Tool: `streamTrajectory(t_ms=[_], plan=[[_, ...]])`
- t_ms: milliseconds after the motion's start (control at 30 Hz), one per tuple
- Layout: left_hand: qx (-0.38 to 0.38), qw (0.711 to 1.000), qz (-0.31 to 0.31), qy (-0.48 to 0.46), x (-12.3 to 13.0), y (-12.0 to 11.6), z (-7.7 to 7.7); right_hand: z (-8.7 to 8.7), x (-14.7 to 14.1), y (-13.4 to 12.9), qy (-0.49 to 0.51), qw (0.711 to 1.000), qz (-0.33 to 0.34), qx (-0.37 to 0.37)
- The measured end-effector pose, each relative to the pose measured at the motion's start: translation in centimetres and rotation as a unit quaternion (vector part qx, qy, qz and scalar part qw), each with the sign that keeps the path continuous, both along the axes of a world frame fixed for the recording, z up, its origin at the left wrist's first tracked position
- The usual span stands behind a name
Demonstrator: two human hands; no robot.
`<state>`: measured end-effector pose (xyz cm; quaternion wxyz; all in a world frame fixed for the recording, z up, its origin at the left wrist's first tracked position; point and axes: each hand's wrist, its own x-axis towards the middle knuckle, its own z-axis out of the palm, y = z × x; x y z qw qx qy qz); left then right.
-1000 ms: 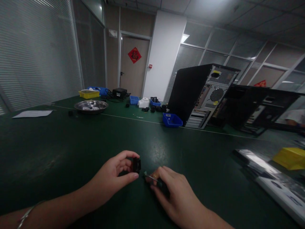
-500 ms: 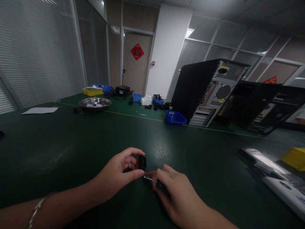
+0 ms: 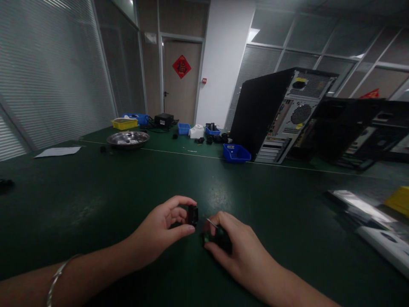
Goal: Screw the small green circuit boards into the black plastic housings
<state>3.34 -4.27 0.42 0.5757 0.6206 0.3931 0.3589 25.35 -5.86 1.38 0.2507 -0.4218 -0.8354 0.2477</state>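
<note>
My left hand (image 3: 168,224) grips a small black block-shaped part (image 3: 192,215) between thumb and index finger, its other fingers curled behind. Just to the right, my right hand (image 3: 238,241) is closed around a screwdriver (image 3: 212,223), whose thin metal shaft points up and left. Its dark handle lies mostly hidden in the palm. Near the right thumb and fingertips shows a small dark greenish piece (image 3: 206,238), too blurred to name. A small gap separates the screwdriver tip from the black part. Both hands are above the green tabletop (image 3: 137,183).
Further back are a blue bin (image 3: 236,154), a black computer tower (image 3: 258,115), a metal bowl (image 3: 128,144) and a white paper (image 3: 58,152). Smaller blue bins and a yellow tray (image 3: 124,124) stand behind. At right lie a white device (image 3: 383,245) and a yellow bin (image 3: 398,202).
My right hand has drawn slightly away from the black part, and the screwdriver shaft now tilts more steeply upward. A greenish piece now shows at the right fingertips. The left hand keeps its grip.
</note>
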Motion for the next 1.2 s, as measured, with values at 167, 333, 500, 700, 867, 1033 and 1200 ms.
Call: streamTrajectory(t_ms=[167, 333, 500, 700, 867, 1033, 1200], plan=[[0.033, 0.999, -0.03, -0.004, 0.5, -1.1, 0.1, 0.2, -0.3, -0.6, 0.2, 0.979, -0.03, 0.016], [0.03, 0.997, -0.073, -0.02, 1.0, -2.3, 0.1, 0.2, -0.8, -1.7, 0.263, 0.965, -0.002, 0.0], [0.003, 0.998, -0.061, -0.033, 1.2, -2.4, 0.3, -0.2, -0.9, -1.9, 0.271, 0.963, 0.005, -0.005], [0.0, 0.996, -0.077, -0.039, 1.3, -2.5, 0.2, -0.5, -1.1, -2.0, 0.285, 0.959, 0.005, 0.006], [0.01, 0.998, -0.061, -0.024, 1.5, -2.5, 0.5, -0.6, -1.2, -2.1, 0.296, 0.955, -0.005, 0.013], [0.017, 0.998, -0.056, -0.033, 1.6, -2.5, 0.6, -0.5, -1.4, -2.1, 0.288, 0.957, -0.011, 0.014], [-0.016, 0.994, -0.068, -0.078, 1.6, -2.6, 0.7, -0.6, -1.3, -2.3, 0.264, 0.964, 0.0, 0.042]])
